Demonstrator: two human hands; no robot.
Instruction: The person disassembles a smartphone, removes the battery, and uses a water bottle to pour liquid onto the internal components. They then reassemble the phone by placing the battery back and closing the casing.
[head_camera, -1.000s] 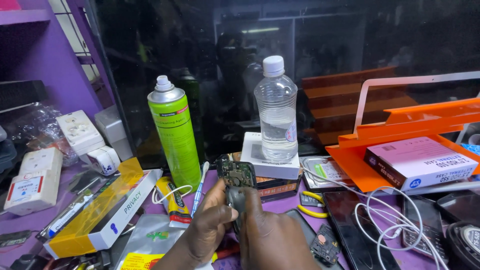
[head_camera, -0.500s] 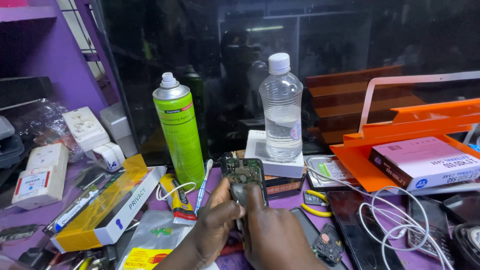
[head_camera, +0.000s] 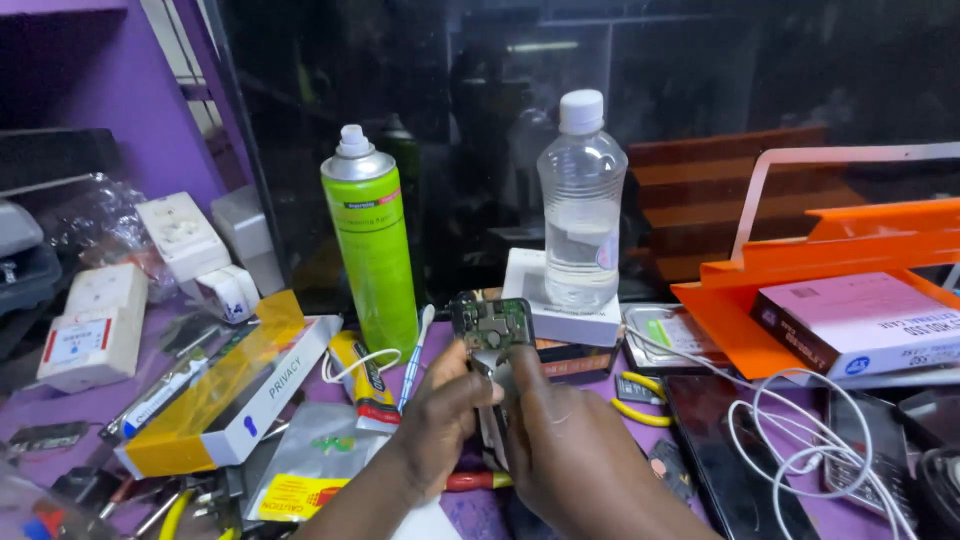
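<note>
Left hand (head_camera: 452, 400) and right hand (head_camera: 560, 435) pressed together, both gripping small green circuit board (head_camera: 491, 324) held upright above purple tabletop (head_camera: 60, 408). Left of hands: tall green spray can (head_camera: 371, 250). Just behind, right: clear plastic water bottle (head_camera: 581, 208) on white box (head_camera: 562, 312).

Your left hand (head_camera: 445, 405): raised, fingers curled, thumb pinched inward. Your right hand (head_camera: 560, 440): close beside it, back toward you, index finger extended upward.
</note>
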